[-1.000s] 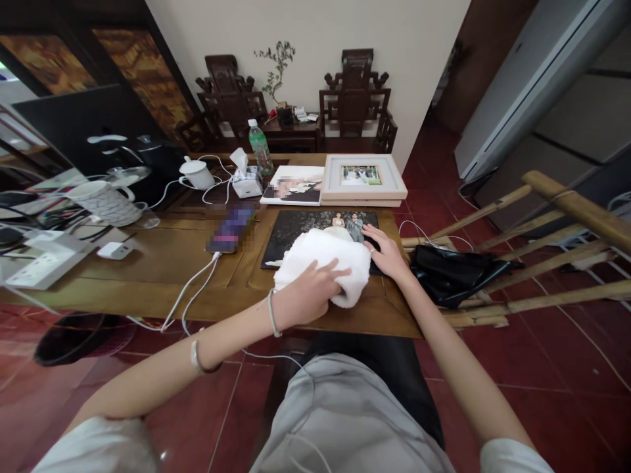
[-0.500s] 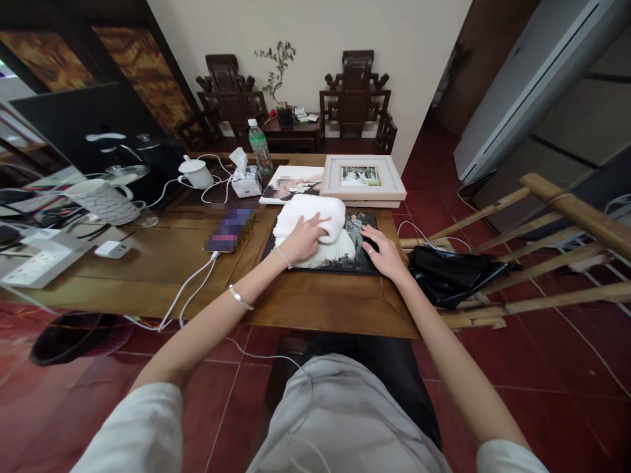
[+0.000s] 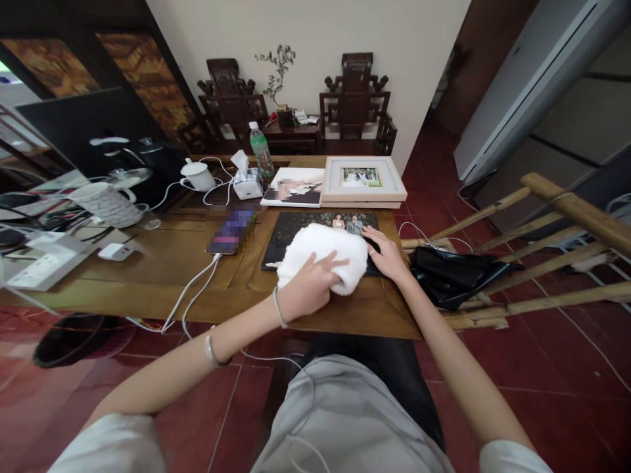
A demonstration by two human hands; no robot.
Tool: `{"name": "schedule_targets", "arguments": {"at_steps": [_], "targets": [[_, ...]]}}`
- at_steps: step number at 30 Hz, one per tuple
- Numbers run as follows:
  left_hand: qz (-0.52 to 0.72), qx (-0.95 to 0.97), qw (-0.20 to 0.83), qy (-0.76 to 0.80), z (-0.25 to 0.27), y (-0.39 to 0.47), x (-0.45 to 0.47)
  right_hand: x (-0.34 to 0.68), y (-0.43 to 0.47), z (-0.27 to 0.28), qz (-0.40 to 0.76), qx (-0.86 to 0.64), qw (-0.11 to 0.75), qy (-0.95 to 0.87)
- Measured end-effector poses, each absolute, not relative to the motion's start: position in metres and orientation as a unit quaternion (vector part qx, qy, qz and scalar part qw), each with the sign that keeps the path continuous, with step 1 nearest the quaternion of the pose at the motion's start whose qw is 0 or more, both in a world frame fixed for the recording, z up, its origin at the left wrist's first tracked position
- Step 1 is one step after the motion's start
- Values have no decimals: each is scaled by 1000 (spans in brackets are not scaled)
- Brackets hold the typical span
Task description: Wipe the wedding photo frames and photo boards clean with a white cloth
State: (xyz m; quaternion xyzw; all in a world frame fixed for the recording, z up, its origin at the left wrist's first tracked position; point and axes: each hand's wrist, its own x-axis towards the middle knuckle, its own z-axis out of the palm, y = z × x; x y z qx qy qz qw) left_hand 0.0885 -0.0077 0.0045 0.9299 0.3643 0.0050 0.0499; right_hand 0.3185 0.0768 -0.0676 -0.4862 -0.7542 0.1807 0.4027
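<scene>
A folded white towel [image 3: 315, 246] lies over the near part of a dark photo panel [image 3: 296, 226] on the wooden table. My left hand [image 3: 310, 286] grips the towel from above, its fingers pressed into the cloth. On the panel's right edge my right hand [image 3: 384, 253] rests with its fingers spread, holding nothing. Two figures in the picture show between the towel and the panel's far edge; the towel hides the lower middle of it.
Behind the panel are a framed photo [image 3: 363, 190] and a flat white-edged print [image 3: 293, 187]. A phone [image 3: 229, 230] on a cable, a tissue box [image 3: 247, 182], a bottle [image 3: 260, 151] and a patterned mug [image 3: 106, 203] stand leftward. A bamboo rack [image 3: 557, 223] is at right.
My left hand has drawn the towel toward me, from the panel's middle to its near edge. The panel's far part now shows. My right hand has stayed in place.
</scene>
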Motion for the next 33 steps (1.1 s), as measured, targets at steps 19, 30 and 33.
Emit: {"name": "schedule_targets", "arguments": {"at_steps": [19, 30, 33], "targets": [[6, 887, 24, 462, 3, 27, 68, 317, 76, -68, 179, -499, 398, -749], [-12, 903, 70, 424, 15, -21, 70, 318, 76, -66, 182, -496, 401, -748], [7, 887, 45, 459, 8, 21, 64, 319, 76, -66, 187, -495, 402, -747]]}}
